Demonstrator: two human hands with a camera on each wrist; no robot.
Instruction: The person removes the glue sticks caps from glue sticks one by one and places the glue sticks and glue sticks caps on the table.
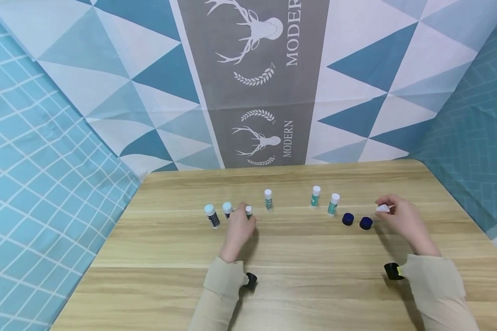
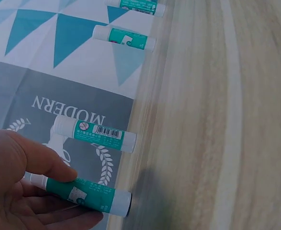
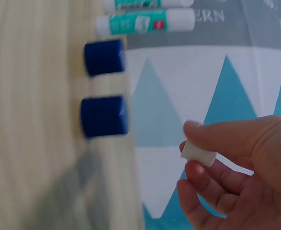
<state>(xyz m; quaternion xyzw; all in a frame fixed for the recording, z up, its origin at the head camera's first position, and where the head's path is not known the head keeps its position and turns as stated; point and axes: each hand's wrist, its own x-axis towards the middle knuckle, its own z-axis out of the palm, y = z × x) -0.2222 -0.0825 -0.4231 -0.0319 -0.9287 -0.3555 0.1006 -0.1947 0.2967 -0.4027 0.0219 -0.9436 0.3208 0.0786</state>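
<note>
Our left grip (image 1: pixel 240 225) is closed round a green-and-white tube (image 2: pixel 85 192), thumb along the upper part of its printed barrel and fingers behind. We see it upright at the worktop (image 1: pixel 298 276), though we cannot tell whether its base touches. We judge the tube light, stiff and hard to damage; its smooth, round barrel may slide or roll in the fingers, so we would hold it by the barrel, leaving the white top end free in case that is a loose cap.

Our right grip (image 3: pixel 236 167) pinches a small white piece (image 3: pixel 199 153) between thumb and fingertips, above the worktop. We take it to be very light; whether it is soft or hard we cannot tell. It offers little surface, so a gentle pinch on opposite faces suits it.

Beside that grip lie two dark blue caps (image 1: pixel 357 221), likely light, rigid plastic, best taken by their sides. Further along, two green-and-white tubes (image 1: pixel 324 201) stand near each other and a single green-and-white tube (image 1: pixel 268 201) stands nearer the left grip. Left of it stand two dark tubes (image 1: pixel 213 219); being slim and upright, all these could tip if brushed.
</note>
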